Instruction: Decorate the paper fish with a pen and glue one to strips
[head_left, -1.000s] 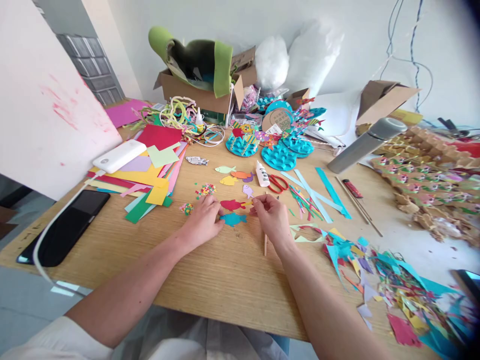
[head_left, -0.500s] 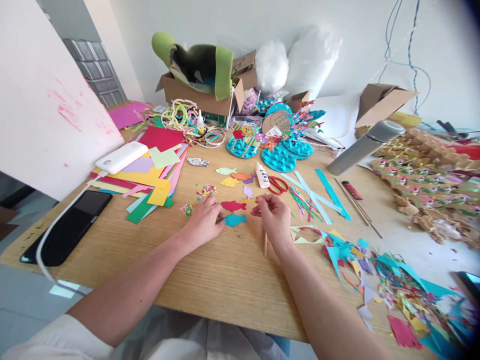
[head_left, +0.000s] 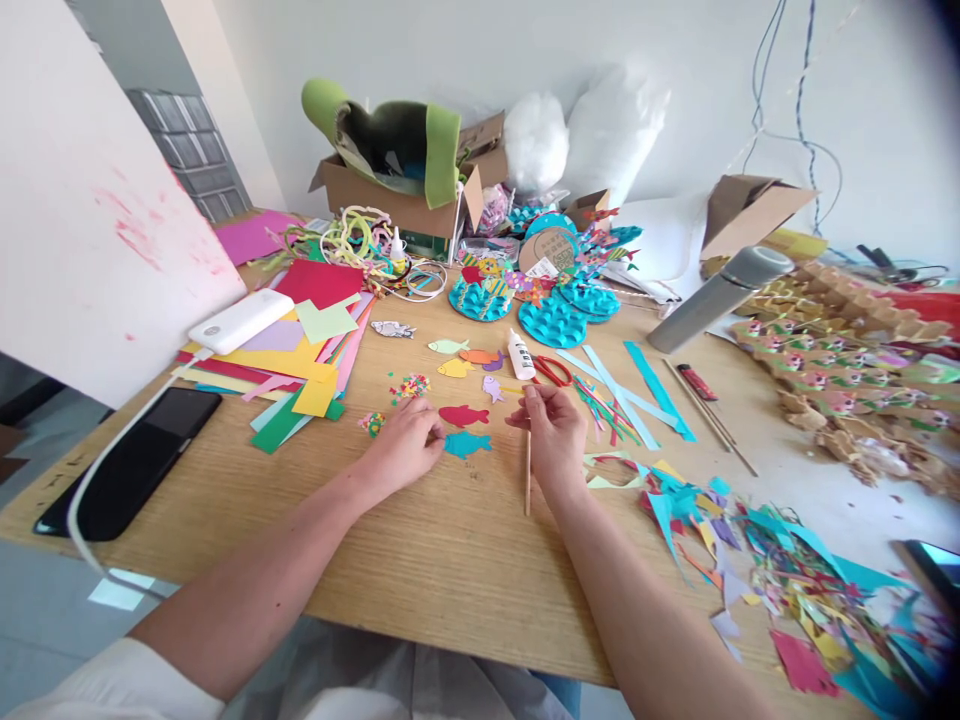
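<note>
My right hand (head_left: 553,435) pinches a thin wooden stick (head_left: 528,475), which hangs down below the fingers to the table. A narrow yellow strip (head_left: 512,390) shows by its fingertips. My left hand (head_left: 405,445) rests on the table with curled fingers, just left of a blue paper fish (head_left: 468,445); whatever may be inside them is hidden. Above the blue one lies a red paper fish (head_left: 463,416). Farther up are a purple fish (head_left: 492,387), a yellow fish (head_left: 454,369), an orange fish (head_left: 478,356) and a pale green fish (head_left: 448,346).
A white glue bottle (head_left: 520,355) and red scissors (head_left: 552,371) lie beyond my right hand. Confetti dots (head_left: 411,387) are heaped behind my left. Paper scraps (head_left: 795,570) spread at right, near a grey flask (head_left: 716,300). Coloured paper (head_left: 322,285) and a phone (head_left: 135,460) lie left.
My left fingers have drawn slightly away from the blue fish, which stays on the table. My right hand keeps the stick nearly in place. The view has shifted a little.
</note>
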